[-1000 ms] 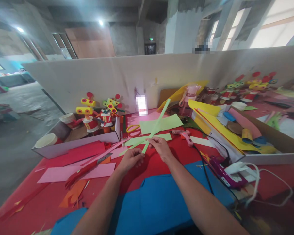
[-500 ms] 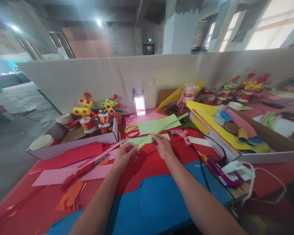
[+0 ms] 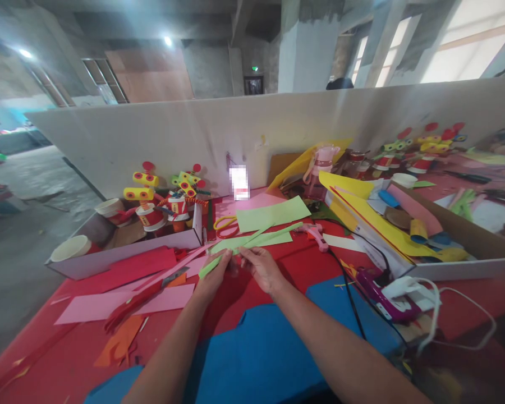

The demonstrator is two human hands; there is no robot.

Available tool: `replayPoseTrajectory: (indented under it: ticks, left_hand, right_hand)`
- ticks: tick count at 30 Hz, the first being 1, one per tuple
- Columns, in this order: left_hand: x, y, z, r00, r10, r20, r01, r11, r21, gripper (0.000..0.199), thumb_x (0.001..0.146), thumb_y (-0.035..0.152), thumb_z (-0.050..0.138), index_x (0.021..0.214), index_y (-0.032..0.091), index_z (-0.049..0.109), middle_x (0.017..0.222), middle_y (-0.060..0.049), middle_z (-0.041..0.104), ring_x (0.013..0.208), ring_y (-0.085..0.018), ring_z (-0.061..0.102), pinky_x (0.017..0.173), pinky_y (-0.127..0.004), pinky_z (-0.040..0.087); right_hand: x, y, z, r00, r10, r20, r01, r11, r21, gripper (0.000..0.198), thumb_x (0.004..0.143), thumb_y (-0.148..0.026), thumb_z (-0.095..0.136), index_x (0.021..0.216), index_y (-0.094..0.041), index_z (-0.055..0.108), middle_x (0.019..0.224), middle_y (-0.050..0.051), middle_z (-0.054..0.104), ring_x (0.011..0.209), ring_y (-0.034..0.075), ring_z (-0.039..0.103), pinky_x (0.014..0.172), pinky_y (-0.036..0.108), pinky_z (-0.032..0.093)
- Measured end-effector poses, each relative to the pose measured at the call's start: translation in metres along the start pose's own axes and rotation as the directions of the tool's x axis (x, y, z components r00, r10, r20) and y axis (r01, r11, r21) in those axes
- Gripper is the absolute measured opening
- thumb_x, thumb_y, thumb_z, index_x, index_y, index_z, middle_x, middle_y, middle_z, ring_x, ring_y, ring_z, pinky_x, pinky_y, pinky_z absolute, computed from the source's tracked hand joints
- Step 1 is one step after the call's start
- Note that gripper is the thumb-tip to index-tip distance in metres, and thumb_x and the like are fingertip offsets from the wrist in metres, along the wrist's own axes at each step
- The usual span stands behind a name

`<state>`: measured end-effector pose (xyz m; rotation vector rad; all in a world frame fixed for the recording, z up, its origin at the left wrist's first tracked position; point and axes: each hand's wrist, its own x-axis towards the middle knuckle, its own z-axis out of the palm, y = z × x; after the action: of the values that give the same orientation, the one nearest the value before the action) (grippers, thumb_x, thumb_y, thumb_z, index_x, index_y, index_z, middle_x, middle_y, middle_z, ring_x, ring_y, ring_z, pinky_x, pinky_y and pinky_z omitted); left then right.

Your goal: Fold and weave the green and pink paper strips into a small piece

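Note:
A narrow light green paper strip (image 3: 284, 230) slants across in front of me, passing through the fingers of both hands. My left hand (image 3: 217, 273) is closed on it near its lower left end, which sticks out past the thumb. Close beside it, my right hand (image 3: 261, 269) pinches the same strip between thumb and fingertips. Beyond the hands lie a wide light green paper sheet (image 3: 273, 214) and a second green piece partly covered by the strip. Yellow-handled scissors (image 3: 225, 223) lie behind the left hand. A pink glue gun (image 3: 318, 238) rests right of the strip's far end.
At left, a box (image 3: 130, 249) holds paper cups and cup figures. Pink sheets (image 3: 95, 306) and orange scraps (image 3: 120, 339) lie nearer. On the right stand a scrap-filled box (image 3: 458, 272) and a purple power strip (image 3: 381, 294) with cables. A white partition (image 3: 164, 132) runs behind.
Both hands have shifted slightly down and left along with the green strip. Its left end now projects beyond my left hand, and its far end has come lower and nearer.

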<state>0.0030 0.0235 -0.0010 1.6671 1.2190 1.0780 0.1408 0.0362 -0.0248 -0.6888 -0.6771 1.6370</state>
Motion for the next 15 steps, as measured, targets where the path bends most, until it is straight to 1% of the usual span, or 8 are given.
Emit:
replayPoseTrajectory:
  ticks: [3,5,6,8,11,13,15]
  left_hand:
    - [0.001,-0.004,-0.004,0.996,-0.058,-0.071,0.053,0.996,-0.072,0.048,0.091,0.054,0.044,0.059,0.020,0.055,0.054,-0.001,0.058,0.056,-0.015,0.054,0.060,-0.027,0.043]
    - [0.002,-0.007,-0.004,0.987,-0.103,-0.127,0.085,0.986,-0.145,0.046,0.089,0.055,0.047,0.060,0.021,0.055,0.052,-0.001,0.056,0.054,-0.015,0.053,0.059,-0.027,0.044]
    - [0.002,-0.009,-0.004,0.984,-0.113,-0.141,0.088,0.981,-0.171,0.045,0.088,0.055,0.048,0.060,0.020,0.055,0.052,-0.001,0.057,0.054,-0.015,0.053,0.059,-0.027,0.044]
    - [0.001,-0.009,-0.002,0.986,-0.090,-0.141,0.064,0.982,-0.178,0.045,0.087,0.055,0.050,0.060,0.020,0.055,0.054,-0.002,0.057,0.055,-0.015,0.054,0.059,-0.027,0.045]
    - [-0.001,-0.008,-0.001,0.995,-0.022,-0.093,0.010,0.993,-0.121,0.045,0.088,0.055,0.050,0.060,0.019,0.057,0.058,-0.003,0.058,0.058,-0.015,0.054,0.061,-0.027,0.044]
    - [-0.002,-0.007,-0.001,0.996,-0.024,-0.080,0.017,0.995,-0.094,0.045,0.088,0.055,0.049,0.060,0.020,0.057,0.059,-0.002,0.059,0.059,-0.016,0.054,0.063,-0.027,0.043]
    - [-0.002,-0.008,-0.002,0.994,-0.046,-0.099,0.038,0.996,-0.087,0.045,0.088,0.054,0.050,0.059,0.021,0.057,0.057,-0.001,0.058,0.059,-0.016,0.053,0.063,-0.027,0.042]
  right_hand:
    - [0.009,-0.012,-0.010,0.993,-0.056,-0.103,0.056,0.998,-0.005,0.033,0.052,-0.042,0.088,0.062,-0.016,0.068,0.059,-0.002,0.062,0.052,0.007,0.049,0.053,0.022,0.041]
    - [0.014,-0.018,-0.016,0.985,-0.087,-0.150,0.092,0.996,0.022,0.033,0.051,-0.041,0.088,0.062,-0.017,0.068,0.061,-0.001,0.063,0.053,0.007,0.049,0.054,0.022,0.043]
    - [0.015,-0.020,-0.018,0.983,-0.085,-0.162,0.092,0.995,0.041,0.034,0.050,-0.040,0.089,0.062,-0.017,0.068,0.061,-0.001,0.063,0.054,0.007,0.050,0.055,0.022,0.044]
    - [0.014,-0.018,-0.017,0.986,-0.061,-0.154,0.073,0.995,0.072,0.033,0.049,-0.039,0.090,0.062,-0.017,0.069,0.062,-0.001,0.063,0.056,0.008,0.051,0.057,0.022,0.045]
    - [0.007,-0.009,-0.009,0.996,-0.023,-0.084,0.027,0.998,0.054,0.032,0.052,-0.040,0.089,0.066,-0.017,0.071,0.062,-0.001,0.063,0.055,0.008,0.052,0.057,0.023,0.046]
    - [0.003,-0.003,-0.003,0.999,-0.019,-0.034,0.020,1.000,0.015,0.032,0.054,-0.041,0.087,0.068,-0.016,0.072,0.061,-0.001,0.063,0.055,0.008,0.052,0.057,0.023,0.045]
    - [0.002,0.000,-0.001,0.999,-0.033,-0.022,0.032,0.999,-0.021,0.032,0.055,-0.042,0.086,0.067,-0.016,0.072,0.061,-0.001,0.063,0.054,0.008,0.052,0.056,0.024,0.044]
